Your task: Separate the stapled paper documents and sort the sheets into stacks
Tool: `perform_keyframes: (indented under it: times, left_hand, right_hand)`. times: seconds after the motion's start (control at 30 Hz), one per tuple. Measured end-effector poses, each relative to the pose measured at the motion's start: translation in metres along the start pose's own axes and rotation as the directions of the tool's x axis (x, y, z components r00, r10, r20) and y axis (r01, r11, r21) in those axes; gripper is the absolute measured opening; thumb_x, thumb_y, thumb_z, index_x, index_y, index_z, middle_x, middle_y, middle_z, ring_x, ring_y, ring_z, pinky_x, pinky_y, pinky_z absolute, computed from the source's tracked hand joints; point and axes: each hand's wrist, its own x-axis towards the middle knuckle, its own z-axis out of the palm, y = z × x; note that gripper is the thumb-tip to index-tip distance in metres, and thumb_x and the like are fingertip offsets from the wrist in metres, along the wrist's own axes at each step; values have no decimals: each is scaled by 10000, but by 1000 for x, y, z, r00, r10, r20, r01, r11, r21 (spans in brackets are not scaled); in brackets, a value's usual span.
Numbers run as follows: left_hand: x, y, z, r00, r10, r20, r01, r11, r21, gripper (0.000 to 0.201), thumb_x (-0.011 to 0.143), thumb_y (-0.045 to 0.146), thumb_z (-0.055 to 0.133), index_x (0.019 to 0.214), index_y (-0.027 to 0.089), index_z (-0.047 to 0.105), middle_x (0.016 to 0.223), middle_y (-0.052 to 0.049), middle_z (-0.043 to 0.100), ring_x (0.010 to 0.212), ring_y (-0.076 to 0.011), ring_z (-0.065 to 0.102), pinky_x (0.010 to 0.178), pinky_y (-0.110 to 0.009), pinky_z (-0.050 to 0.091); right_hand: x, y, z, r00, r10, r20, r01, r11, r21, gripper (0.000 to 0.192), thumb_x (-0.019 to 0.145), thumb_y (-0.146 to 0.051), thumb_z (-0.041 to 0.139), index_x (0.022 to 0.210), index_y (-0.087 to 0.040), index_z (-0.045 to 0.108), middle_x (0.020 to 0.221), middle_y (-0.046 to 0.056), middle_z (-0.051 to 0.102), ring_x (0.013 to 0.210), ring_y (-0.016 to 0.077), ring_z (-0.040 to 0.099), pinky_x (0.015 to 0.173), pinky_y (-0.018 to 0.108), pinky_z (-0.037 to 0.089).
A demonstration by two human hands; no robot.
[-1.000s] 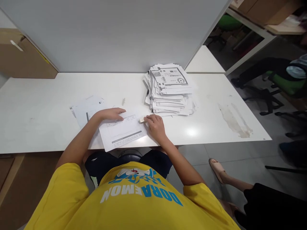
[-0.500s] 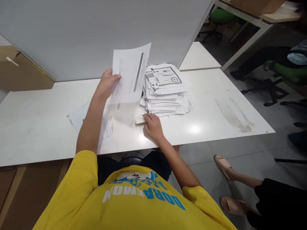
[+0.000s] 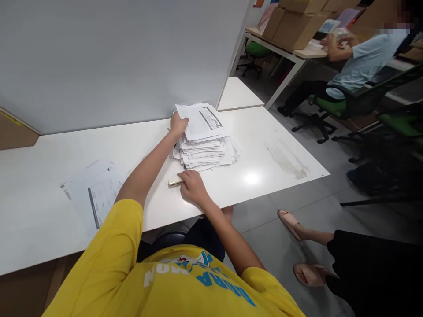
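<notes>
Left hand [image 3: 179, 123] gripping top sheet [image 3: 198, 122] of ragged paper stack [image 3: 205, 147]. Right hand [image 3: 192, 186] curled, fingertips on small cream block [image 3: 175, 181] just before stack, on glossy white surface [image 3: 264, 167].

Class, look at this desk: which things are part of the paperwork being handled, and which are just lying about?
In hand:
left hand on the top sheet of the paper stack
right hand touching a small block
loose sheets at the left

Lying about:
cardboard boxes
green chair
stain on the table
</notes>
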Motion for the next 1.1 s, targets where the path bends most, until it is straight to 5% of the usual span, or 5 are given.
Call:
perform_keyframes:
  times: [0.17, 0.37, 0.57, 0.9, 1.1]
  left_hand:
    - [-40, -2, -66, 983, 177, -35, -163, 954, 252, 648, 776, 186, 634, 1405, 196, 477, 1572, -117, 404, 1485, -285, 335, 1220, -428, 269]
    - [-147, -15, -216, 996, 94, -8, -77, 859, 506, 473, 874, 310, 490, 1341, 251, 537, 1416, -47, 589, 1318, -227, 545, 1119, -382, 435]
    - [-219, -68, -345, 986, -159, -45, 116, 468, 876, 616, 800, 480, 565, 1349, 201, 536, 1417, -135, 562, 1374, -379, 437, 1157, -510, 348]
    - [-225, -96, -335, 978, -207, -29, 112, 402, 909, 513, 763, 574, 587, 1116, 202, 580, 1335, -174, 506, 1330, -412, 388, 1099, -524, 329]
    - [-228, -97, -341, 986, -157, -64, 131, 468, 874, 597, 823, 574, 517, 1317, 239, 488, 1412, -176, 458, 1353, -437, 362, 1101, -589, 290]
  right_hand:
    - [-1, -1, -3, 1000, 16, 21, -16, 1000, -22, 388, 801, -83, 495, 1148, -156, 653, 1105, 123, 669, 1066, 273, 555, 958, 413, 419]
    - [-7, 5, 0, 1000, 1, -18, -1, 1000, 6, 340, 851, -158, 505, 1158, -175, 649, 1097, 121, 673, 1052, 287, 560, 922, 426, 423]
    - [-14, 11, -1, 997, -33, -69, 32, 999, -18, 350, 882, -227, 516, 1205, -149, 624, 1115, 149, 660, 1022, 305, 562, 877, 441, 437]
    - [-45, -105, 47, 994, -19, 112, 25, 998, -52, 308, 940, -371, 534, 1134, -147, 617, 1081, 166, 628, 955, 311, 546, 796, 438, 455]
    - [-11, -121, 77, 984, 150, 93, -139, 984, -112, 318, 892, -441, 622, 1023, -152, 595, 1042, 180, 586, 974, 327, 529, 815, 464, 468]
